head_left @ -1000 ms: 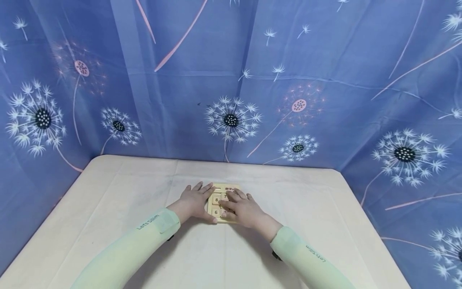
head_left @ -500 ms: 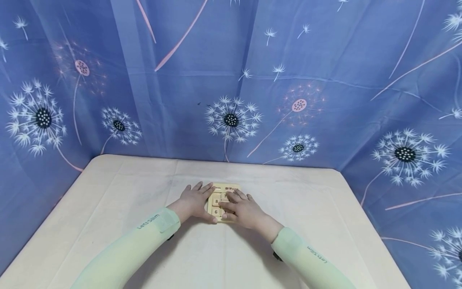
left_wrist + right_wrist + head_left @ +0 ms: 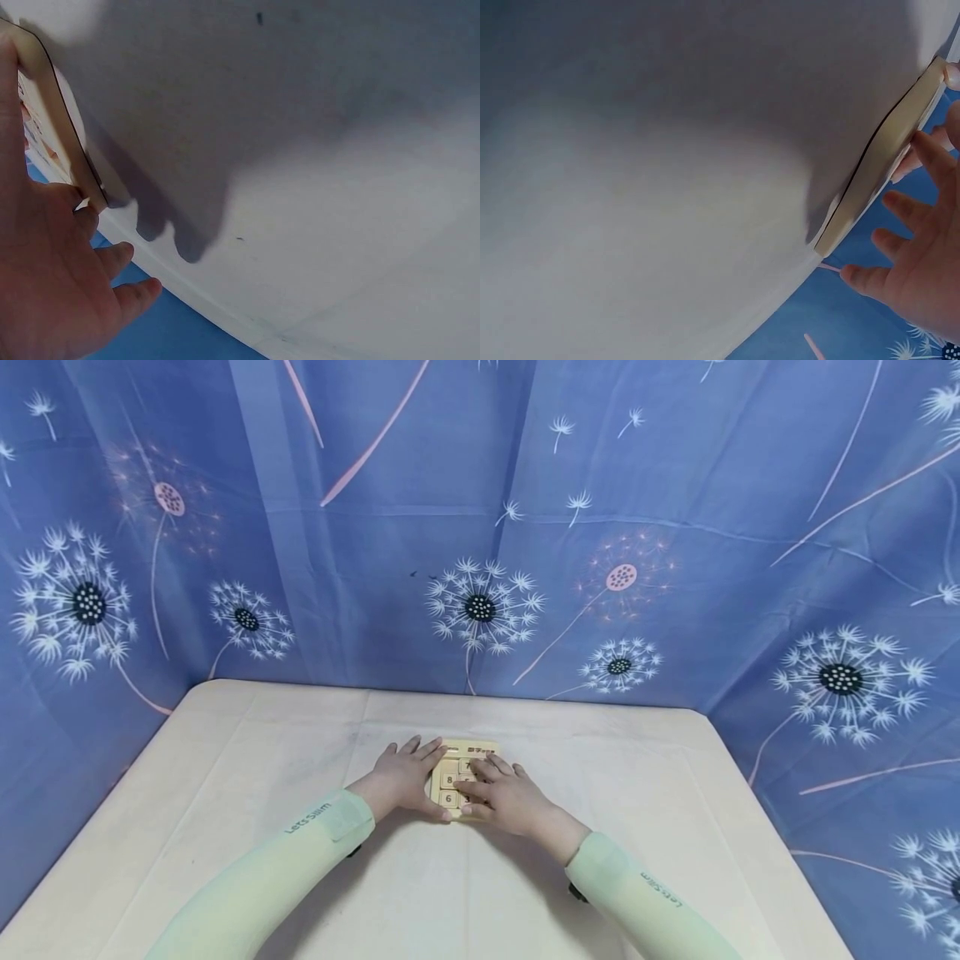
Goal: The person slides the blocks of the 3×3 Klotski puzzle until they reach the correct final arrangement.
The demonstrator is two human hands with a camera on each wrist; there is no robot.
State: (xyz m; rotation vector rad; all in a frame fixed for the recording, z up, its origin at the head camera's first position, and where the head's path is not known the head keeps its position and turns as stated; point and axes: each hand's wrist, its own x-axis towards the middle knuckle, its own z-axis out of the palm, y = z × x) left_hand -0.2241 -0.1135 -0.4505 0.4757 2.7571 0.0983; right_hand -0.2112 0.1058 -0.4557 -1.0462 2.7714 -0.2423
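Note:
A pale yellow sliding number puzzle [image 3: 462,747] lies on the table, with red lettering along its far edge. Its 8 tile [image 3: 449,780] sits just above the 6 tile [image 3: 448,798] in the left column, with bare tray beyond the 8. My left hand [image 3: 405,778] holds the frame's left side between thumb at the near corner and index finger at the far end, other fingers spread. My right hand [image 3: 512,797] reaches over the right part, fingertips on the tiles, covering several of them. In the right wrist view, the puzzle's side edge [image 3: 889,150] shows beside the extended fingers.
A cream cloth covers the table [image 3: 360,893], whose rounded far edge meets a blue dandelion-print curtain [image 3: 360,568]. More curtain hangs at left and right. Both forearms wear pale green sleeves [image 3: 262,877].
The 8 tile has slid slightly toward me, closer to the 6 tile, widening the gap beyond it. My right fingers have shifted a little; the left hand stays in place.

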